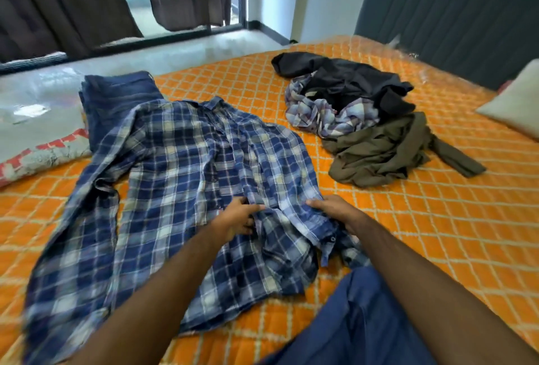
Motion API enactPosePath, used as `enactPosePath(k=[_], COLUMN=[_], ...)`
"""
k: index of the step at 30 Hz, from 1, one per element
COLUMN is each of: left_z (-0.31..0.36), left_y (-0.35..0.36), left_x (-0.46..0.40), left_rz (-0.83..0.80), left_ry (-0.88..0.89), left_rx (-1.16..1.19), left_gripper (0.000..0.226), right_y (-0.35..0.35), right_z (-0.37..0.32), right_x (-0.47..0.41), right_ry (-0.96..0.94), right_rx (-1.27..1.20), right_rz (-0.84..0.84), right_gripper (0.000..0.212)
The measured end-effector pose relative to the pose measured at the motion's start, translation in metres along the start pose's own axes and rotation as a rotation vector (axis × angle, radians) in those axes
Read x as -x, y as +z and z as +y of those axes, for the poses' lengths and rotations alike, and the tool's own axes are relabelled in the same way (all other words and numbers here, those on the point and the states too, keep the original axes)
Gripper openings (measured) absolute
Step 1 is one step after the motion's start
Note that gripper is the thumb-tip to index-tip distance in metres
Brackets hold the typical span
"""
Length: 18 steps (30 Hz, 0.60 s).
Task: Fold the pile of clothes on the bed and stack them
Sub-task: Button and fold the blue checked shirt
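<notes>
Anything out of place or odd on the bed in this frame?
Nothing stands out. The plaid shirt lies spread out and rumpled, with both hands gripping its front; the unfolded pile sits apart on the bed.

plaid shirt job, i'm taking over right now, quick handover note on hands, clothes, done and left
Left hand: grips the front of the blue plaid shirt.
Right hand: grips the same shirt near its buttoned edge.
The shirt lies spread on the orange bedspread, not yet folded.
Folded jeans lie beyond the shirt, partly under it.
Unfolded pile: black garment, pale plaid shirt, olive garment.
Done: the jeans, apparently.
Left: fold this shirt, then the pile's three, and stack all.
</notes>
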<state>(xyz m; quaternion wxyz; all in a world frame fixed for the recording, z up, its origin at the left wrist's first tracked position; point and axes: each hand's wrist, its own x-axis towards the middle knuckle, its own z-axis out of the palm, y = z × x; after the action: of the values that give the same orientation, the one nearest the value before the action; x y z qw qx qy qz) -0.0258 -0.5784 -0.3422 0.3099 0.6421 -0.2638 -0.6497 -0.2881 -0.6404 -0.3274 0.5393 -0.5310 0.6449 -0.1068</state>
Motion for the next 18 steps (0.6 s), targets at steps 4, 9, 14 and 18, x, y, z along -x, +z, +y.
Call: enactPosePath(k=[4,9,14,18], left_z=[-0.004,-0.006,-0.019,-0.034], left_y=[0.004,0.0,-0.009,-0.018], left_x=[0.032,0.059,0.063,0.064], left_rz=[0.052,0.071,0.138,0.298], left_ry=[0.067,0.155,0.138,0.15], left_rx=[-0.037,0.362,0.182,-0.109], left_gripper=[0.013,0.027,0.025,0.04], right_y=[-0.005,-0.01,-0.035,-0.049], right_z=[0.015,0.012,0.006,-0.002], right_x=[0.011,0.033,0.047,0.046], right_ry=[0.006,0.022,0.133,0.124], right_rx=[0.03,-0.065,-0.25,-0.429], right_rz=[-0.037,0.037,0.006,-0.081], right_gripper=[0.069,0.036,0.034,0.032])
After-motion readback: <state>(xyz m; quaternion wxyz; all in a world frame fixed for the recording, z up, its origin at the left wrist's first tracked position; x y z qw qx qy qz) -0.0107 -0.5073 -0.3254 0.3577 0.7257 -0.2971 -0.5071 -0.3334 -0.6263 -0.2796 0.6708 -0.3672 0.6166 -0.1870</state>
